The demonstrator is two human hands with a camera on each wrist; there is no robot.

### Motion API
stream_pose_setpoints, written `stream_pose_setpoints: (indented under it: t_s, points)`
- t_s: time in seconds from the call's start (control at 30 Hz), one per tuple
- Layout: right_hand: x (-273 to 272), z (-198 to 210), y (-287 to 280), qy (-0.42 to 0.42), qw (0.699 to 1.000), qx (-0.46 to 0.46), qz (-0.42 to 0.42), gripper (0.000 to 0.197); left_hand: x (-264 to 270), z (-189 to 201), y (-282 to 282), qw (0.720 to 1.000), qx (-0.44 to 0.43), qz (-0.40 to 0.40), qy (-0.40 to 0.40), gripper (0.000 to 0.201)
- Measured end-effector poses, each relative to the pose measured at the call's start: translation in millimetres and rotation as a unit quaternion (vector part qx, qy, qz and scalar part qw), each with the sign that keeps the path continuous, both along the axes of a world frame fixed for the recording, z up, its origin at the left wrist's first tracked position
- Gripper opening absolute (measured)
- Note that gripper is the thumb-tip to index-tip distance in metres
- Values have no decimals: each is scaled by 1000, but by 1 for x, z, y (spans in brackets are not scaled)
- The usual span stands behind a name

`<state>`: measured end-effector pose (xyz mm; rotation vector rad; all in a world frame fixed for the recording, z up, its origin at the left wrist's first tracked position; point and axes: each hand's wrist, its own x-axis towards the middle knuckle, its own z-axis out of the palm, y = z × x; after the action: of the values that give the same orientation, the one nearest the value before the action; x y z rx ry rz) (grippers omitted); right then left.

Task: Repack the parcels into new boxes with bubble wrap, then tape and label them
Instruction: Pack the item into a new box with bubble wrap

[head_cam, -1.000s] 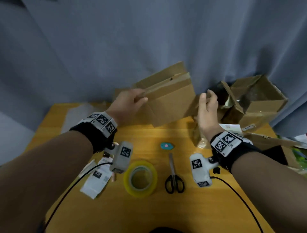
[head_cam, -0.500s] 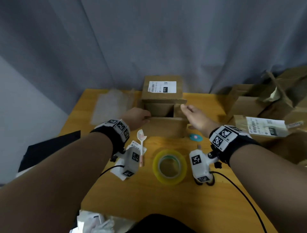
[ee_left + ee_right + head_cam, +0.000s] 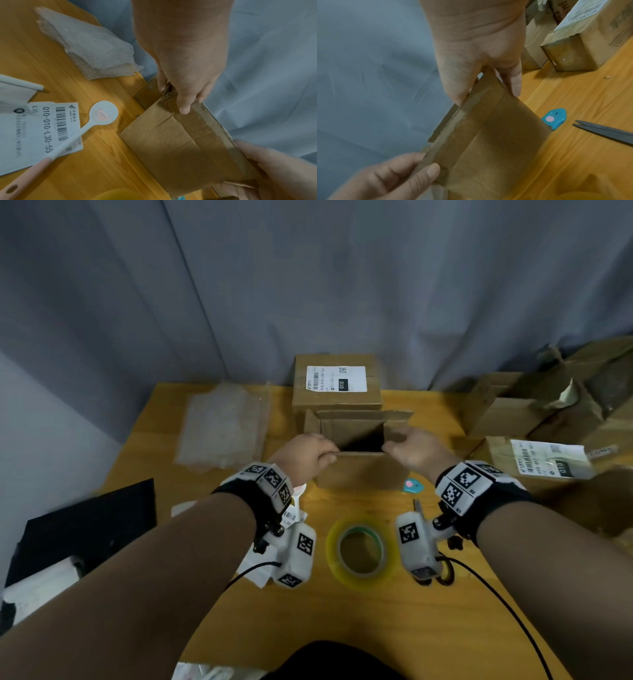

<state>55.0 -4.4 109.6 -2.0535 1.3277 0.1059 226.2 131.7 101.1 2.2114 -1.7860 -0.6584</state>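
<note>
Nearest the person, a roll of tape point(image 3: 360, 553) lies flat on the table point(image 3: 342, 621), with scissors point(image 3: 604, 132) to its right and a small blue cutter point(image 3: 413, 485) just beyond. To the left are loose labels point(image 3: 51, 125) and a spoon point(image 3: 96, 119). Past these stands the open box point(image 3: 359, 453), mouth up, its near flap running left to right between the two hands. The left hand point(image 3: 305, 455) pinches the flap's left end, thumb outside and fingers curled over the edge; the right hand point(image 3: 416, 448) pinches the right end the same way. Both are equally close to it, so folding the flap outward looks like a two-handed pull toward the body. Whether anything lies in the box cannot be told. Bubble wrap point(image 3: 222, 429) lies to the far left, well apart, nearer the left hand. Touching the box behind is a labelled parcel point(image 3: 337, 385); more boxes point(image 3: 534, 419) are stacked far right
</note>
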Motion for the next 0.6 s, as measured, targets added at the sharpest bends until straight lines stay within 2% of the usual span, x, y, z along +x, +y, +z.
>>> stream_pose_setpoints:
  t_s: [0.1, 0.2, 0.3, 0.37, 0.5, 0.6]
  points:
    - [3, -7, 4, 13, 999, 38, 11, 64, 2, -3, 9, 1000, 3, 1, 20, 39]
    - [9, -12, 9, 24, 996, 56, 58, 63, 6, 0, 15, 998, -3, 49, 49, 48]
    - [22, -16, 16, 89, 982, 58, 154, 57, 16, -6, 19, 999, 9, 51, -15, 37]
    - [30, -18, 21, 108, 977, 56, 175, 52, 21, -8, 23, 997, 16, 51, -54, 39]
    - [39, -22, 27, 79, 977, -22, 196, 40, 24, -9, 32, 982, 67, 28, -173, 69]
    - [38, -22, 31, 20, 986, -67, 153, 26, 27, -15, 35, 979, 86, 32, -183, 87]
